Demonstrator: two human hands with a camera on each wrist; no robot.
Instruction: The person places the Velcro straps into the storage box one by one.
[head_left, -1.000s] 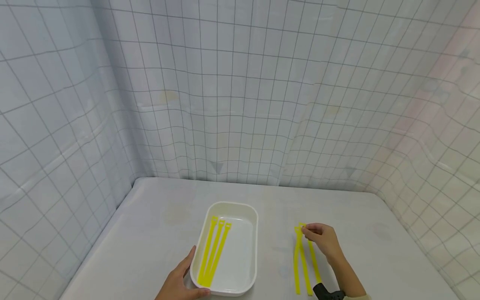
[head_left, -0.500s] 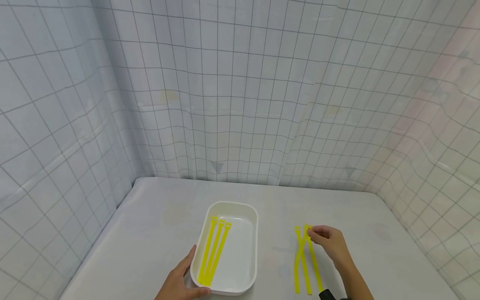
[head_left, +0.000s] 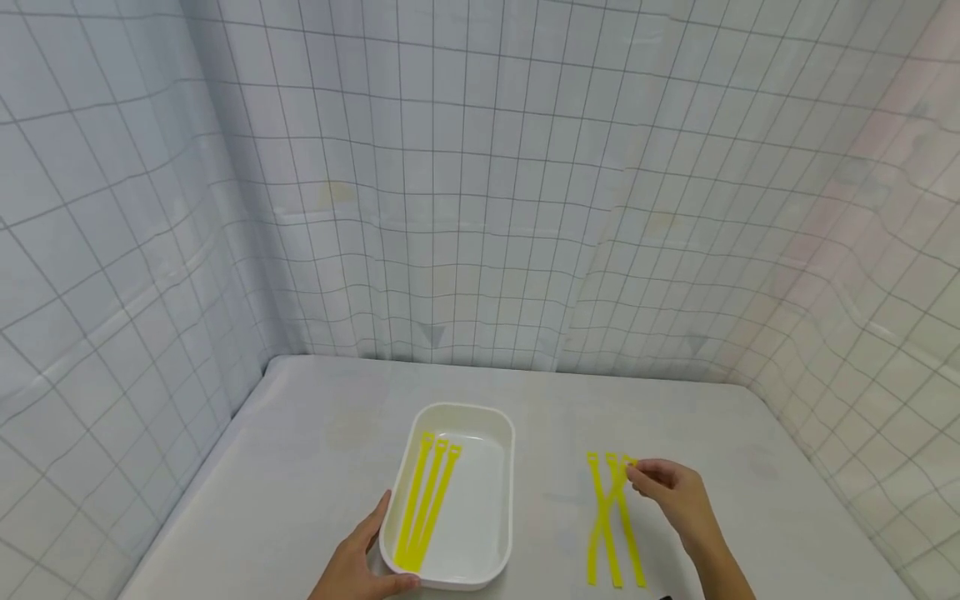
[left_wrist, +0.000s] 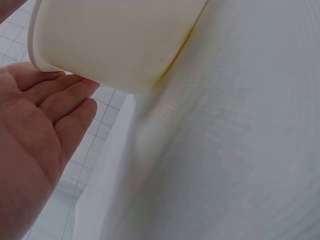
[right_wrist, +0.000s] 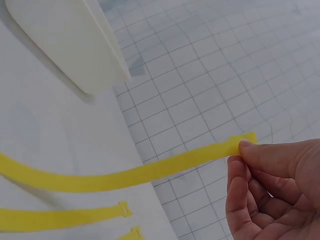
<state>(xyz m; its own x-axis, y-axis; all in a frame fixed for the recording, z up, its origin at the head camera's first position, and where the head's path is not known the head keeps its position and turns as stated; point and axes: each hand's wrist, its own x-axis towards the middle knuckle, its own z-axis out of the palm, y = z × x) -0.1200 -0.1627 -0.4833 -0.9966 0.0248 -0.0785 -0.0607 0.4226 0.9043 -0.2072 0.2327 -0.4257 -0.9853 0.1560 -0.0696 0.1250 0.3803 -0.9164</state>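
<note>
My right hand (head_left: 675, 496) pinches a yellow cable tie (right_wrist: 165, 170) between thumb and fingers, just below its slotted head. The tie's strip sags in a curve and slants across two other yellow cable ties (right_wrist: 65, 220) lying on the white table. On the left, my left hand (head_left: 360, 558) rests against the near left corner of a white tray (head_left: 480, 500), thumb at the near rim. The left wrist view shows its fingers (left_wrist: 72, 107) fairly straight, tips against the tray's outer wall. Three yellow cable ties (head_left: 427, 500) lie side by side inside the tray's left half.
The white-covered table (head_left: 322, 442) ends at the back before a hanging white grid-patterned curtain (head_left: 480, 208). More of this curtain stands on both sides. A strip of table separates the tray from the ties on the right.
My right hand has moved to the right and slightly nearer, drawing the pinched cable tie's head across to the right of the other two. My left hand and the tray stay in place.
</note>
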